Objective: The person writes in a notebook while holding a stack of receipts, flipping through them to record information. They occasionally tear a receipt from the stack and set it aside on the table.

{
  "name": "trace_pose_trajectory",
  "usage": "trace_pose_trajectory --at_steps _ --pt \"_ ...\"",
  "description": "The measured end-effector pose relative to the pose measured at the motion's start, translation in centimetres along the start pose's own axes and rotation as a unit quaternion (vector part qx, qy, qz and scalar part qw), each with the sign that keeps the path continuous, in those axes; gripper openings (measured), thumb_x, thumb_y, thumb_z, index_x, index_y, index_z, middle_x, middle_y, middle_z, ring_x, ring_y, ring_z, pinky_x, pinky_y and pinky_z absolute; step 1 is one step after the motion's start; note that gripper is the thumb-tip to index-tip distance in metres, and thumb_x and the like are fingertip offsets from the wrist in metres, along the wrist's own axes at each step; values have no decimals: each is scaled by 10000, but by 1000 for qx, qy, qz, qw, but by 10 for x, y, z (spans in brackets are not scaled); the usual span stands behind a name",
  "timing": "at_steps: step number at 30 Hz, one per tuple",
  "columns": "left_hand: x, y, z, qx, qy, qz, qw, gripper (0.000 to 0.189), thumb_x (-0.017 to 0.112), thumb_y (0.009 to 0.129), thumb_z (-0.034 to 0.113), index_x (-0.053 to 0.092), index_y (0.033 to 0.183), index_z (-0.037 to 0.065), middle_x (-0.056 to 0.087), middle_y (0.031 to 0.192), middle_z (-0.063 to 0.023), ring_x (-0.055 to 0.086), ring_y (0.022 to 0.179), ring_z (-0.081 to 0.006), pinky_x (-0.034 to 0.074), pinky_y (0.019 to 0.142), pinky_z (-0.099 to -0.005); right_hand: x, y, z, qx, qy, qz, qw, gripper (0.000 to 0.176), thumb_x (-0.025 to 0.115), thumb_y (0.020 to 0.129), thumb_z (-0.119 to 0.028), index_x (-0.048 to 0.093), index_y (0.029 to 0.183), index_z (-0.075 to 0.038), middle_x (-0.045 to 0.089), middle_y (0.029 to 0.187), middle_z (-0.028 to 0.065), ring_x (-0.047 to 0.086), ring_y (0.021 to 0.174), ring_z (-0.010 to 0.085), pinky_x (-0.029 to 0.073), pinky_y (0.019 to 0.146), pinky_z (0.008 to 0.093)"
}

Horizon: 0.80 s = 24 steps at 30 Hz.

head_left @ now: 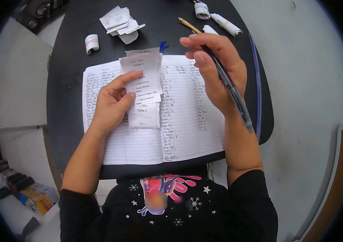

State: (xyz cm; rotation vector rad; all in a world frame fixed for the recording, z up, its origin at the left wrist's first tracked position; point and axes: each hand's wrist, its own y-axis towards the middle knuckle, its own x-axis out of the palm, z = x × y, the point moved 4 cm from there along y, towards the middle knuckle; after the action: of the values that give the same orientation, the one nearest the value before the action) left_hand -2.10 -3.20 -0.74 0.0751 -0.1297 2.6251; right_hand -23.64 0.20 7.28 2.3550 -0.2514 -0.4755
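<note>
My left hand (114, 101) grips a stack of printed receipts (145, 115) over the open notebook (135, 149), index finger and thumb on the paper. The top slips read "Table 5" and "Table 3". Raised above the right page, my right hand (219, 72) holds a dark pen (235, 97) between thumb and fingers, the pen's clear end pointing down toward my forearm. Handwritten columns fill much of both lined pages.
Loose receipts (119, 22) lie at the back of the black table (70, 44), near a rolled paper bundle (92, 43). More paper rolls (202, 11) and a yellowish pen (189, 25) are at the back right. A boxed item (38, 197) sits at lower left.
</note>
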Motion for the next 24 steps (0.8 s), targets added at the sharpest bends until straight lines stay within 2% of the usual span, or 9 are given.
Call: trace_pose_trajectory --at_steps 3,5,6,9,10,16,21,22,24 --pt "0 1 3 8 -3 16 1000 453 502 792 -91 543 1232 9 626 1010 -75 592 793 -55 496 706 -192 8 -1 -3 -36 -28 -53 998 199 654 847 -172 632 983 -28 659 868 98 634 727 180 490 617 261" --pt "-2 2 1 -5 -9 0 1000 466 536 779 -72 531 1240 -2 608 1109 -101 595 850 -70 498 747 -206 10 -2 -7 -68 -73 -109 989 209 667 828 -154 628 993 -33 665 897 107 641 756 220 503 652 288" --pt "-4 2 0 -11 -11 -6 1000 475 552 773 -62 525 1244 -7 599 1159 -114 596 878 -77 499 767 -213 13 -1 -9 -87 -71 -125 986 233 707 768 -126 618 967 -43 667 911 111 633 795 264 501 727 322" --pt "-2 0 7 -4 -31 -12 999 474 561 770 -54 524 1242 -12 601 1150 -122 598 887 -85 500 779 -221 23 -2 -14 -103 -99 -140 980 237 730 725 -107 601 915 -52 671 947 109 623 845 273 479 800 352" --pt "-3 -1 8 2 -31 -9 999 469 559 774 -50 524 1240 -13 601 1149 -120 599 900 -90 498 792 -226 24 -3 -14 -77 -88 -151 982 236 737 706 -103 586 884 -66 673 980 102 604 885 274 452 851 372" --pt "-3 0 1 10 -74 -10 997 426 527 813 -32 526 1238 -6 595 1163 -121 600 968 -125 487 857 -261 28 -4 -14 -69 -123 -195 971 273 759 673 -129 582 875 -73 660 1062 85 545 920 290 445 831 368" --pt "-7 -1 2 36 -89 -23 995 347 456 918 93 521 1244 -6 582 1185 -129 577 1035 -149 470 898 -280 37 -7 -19 -58 -117 -240 962 323 780 631 -160 582 874 -83 649 1107 68 529 928 292 435 827 386" --pt "-6 0 2 45 -102 -17 994 326 437 954 157 553 1219 8 602 1131 -109 584 1000 -152 476 862 -270 39 -8 -19 -58 -112 -245 961 328 783 628 -166 581 874 -83 647 1112 69 529 928 293 433 827 388" --pt "-8 -1 3 32 -113 -27 993 337 423 963 188 554 1216 8 597 1140 -112 581 1010 -157 478 864 -271 43 -12 -17 -43 -96 -256 961 336 784 628 -188 579 873 -86 640 1117 75 529 936 295 429 825 391"
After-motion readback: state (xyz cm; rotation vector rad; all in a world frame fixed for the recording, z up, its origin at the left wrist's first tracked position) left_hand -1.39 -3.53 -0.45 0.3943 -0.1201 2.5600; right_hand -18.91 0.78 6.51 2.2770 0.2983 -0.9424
